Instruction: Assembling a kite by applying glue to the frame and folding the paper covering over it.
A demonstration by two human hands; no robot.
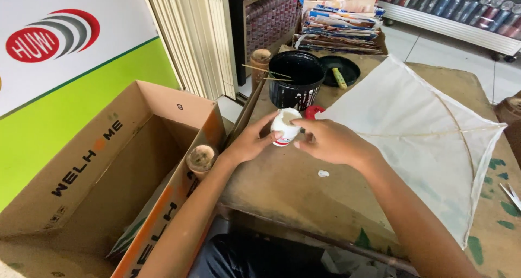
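Observation:
A small white glue bottle is held above a brown worktable. My left hand grips its side from the left. My right hand holds it from the right, with the fingers at the bottle. A red cap lies just behind the bottle. To the right, a white paper kite with a thin bamboo frame lies flat on the table. A small white dab sits on the table below my right hand.
A black bucket with thin sticks across it stands behind the bottle, its black lid beside it. An open cardboard box is at the left. Stacked colourful papers lie at the back. Scissors show at the right edge.

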